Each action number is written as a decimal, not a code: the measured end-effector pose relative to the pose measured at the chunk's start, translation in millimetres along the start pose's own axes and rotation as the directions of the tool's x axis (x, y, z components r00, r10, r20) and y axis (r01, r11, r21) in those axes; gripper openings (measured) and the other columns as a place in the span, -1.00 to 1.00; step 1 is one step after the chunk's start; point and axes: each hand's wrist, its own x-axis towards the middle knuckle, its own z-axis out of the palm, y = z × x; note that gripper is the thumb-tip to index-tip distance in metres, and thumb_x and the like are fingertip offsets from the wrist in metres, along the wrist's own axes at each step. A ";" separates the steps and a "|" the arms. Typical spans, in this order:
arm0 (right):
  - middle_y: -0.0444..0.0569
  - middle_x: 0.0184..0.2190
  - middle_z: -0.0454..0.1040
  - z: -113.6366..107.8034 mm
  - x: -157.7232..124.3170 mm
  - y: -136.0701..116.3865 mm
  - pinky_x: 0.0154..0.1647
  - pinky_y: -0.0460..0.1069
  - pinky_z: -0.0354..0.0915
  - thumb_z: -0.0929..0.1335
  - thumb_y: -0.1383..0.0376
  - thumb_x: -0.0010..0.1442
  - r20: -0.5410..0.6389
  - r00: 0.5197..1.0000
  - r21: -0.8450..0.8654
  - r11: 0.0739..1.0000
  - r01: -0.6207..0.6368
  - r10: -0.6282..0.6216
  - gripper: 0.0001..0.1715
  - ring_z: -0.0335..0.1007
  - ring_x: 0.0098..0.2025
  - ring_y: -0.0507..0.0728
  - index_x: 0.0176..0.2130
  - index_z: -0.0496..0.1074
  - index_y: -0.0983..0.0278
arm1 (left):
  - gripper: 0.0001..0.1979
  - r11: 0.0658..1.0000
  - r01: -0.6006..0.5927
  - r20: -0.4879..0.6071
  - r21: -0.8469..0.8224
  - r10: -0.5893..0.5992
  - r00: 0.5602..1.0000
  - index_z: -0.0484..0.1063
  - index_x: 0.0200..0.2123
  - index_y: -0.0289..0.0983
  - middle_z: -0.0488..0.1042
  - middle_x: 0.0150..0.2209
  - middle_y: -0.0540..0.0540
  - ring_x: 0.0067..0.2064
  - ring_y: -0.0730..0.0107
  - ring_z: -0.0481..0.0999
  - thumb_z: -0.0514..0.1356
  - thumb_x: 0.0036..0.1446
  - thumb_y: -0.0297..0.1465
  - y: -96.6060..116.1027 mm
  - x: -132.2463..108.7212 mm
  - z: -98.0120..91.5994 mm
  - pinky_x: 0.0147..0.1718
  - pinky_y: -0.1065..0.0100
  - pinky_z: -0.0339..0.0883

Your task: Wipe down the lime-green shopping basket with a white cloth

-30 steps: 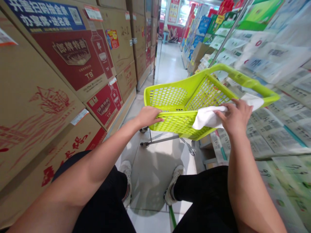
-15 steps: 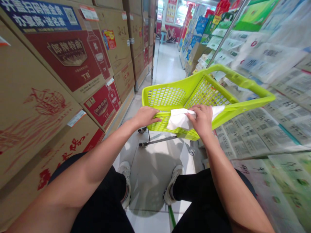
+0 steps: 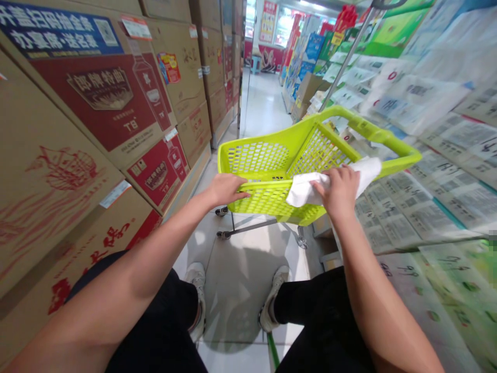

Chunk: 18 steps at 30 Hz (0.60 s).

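A lime-green shopping cart [image 3: 256, 155] stands sideways in front of me, its handle [image 3: 382, 134] toward the right. My left hand [image 3: 228, 189] grips the near rim close to the cart's left corner, thumb on the outside. On the same rim, farther right, my right hand [image 3: 341, 189] presses a white cloth [image 3: 305, 190] that is draped over the edge. The cloth sticks out on both sides of that hand, and its fingers are closed over it. Through the lattice sides, no goods show inside the basket.
Stacked cardboard cartons [image 3: 97, 98] wall the left side. Packs of tissue paper [image 3: 411, 103] are piled on the right, close to the cart handle. A tiled aisle [image 3: 264, 98] runs ahead to a blue stool [image 3: 255, 64]. A green stick [image 3: 273, 349] lies between my feet.
My right hand has slid the white cloth rightward along the near rim, toward the handle. My left hand stays on the rim near the left corner. The whole view has shifted slightly.
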 end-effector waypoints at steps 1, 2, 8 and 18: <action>0.22 -0.04 0.52 6.4 -1.8 -17.0 0.37 0.44 0.10 0.37 0.04 0.38 0.026 0.999 0.011 0.999 0.031 -0.032 -0.64 0.28 0.18 0.44 -0.03 0.55 0.24 | -0.51 1.000 -0.006 -0.007 -0.003 0.006 1.000 0.58 0.01 -0.16 0.71 -0.01 -0.19 0.03 -0.02 0.69 0.11 0.42 0.08 0.8 0.5 0.7 -0.22 0.23 0.32; 0.21 -0.07 0.51 12.6 -3.8 -34.0 0.36 0.42 0.11 0.36 0.01 0.40 0.039 0.998 0.013 0.998 0.054 -0.055 -0.62 0.29 0.12 0.42 -0.05 0.54 0.24 | -0.52 1.000 -0.012 -0.014 -0.004 0.012 1.000 0.58 0.01 -0.15 0.71 -0.01 -0.18 0.04 -0.01 0.69 0.11 0.42 0.08 1.3 1.1 1.5 -0.22 0.23 0.32; 0.16 -0.16 0.50 23.0 -7.2 -76.2 0.33 0.33 0.16 0.31 -0.11 0.44 0.085 0.987 -0.022 0.990 0.137 -0.135 -0.51 0.29 0.00 0.38 -0.09 0.56 0.22 | -0.51 0.999 -0.034 -0.022 -0.005 0.034 0.999 0.57 -0.04 -0.17 0.71 -0.03 -0.16 0.03 0.03 0.69 0.10 0.43 0.09 -3.5 2.4 1.3 -0.22 0.25 0.31; 0.15 -0.15 0.47 -6.2 3.2 -1.9 0.29 0.41 0.12 0.40 -0.27 0.26 -0.003 0.997 -0.112 0.991 0.072 -0.073 -0.37 0.30 0.04 0.44 -0.15 0.59 0.20 | -0.53 0.999 -0.031 -0.022 -0.019 0.031 0.999 0.58 -0.03 -0.16 0.71 -0.03 -0.17 0.04 0.02 0.69 0.12 0.42 0.08 -3.0 -0.1 0.1 -0.21 0.24 0.33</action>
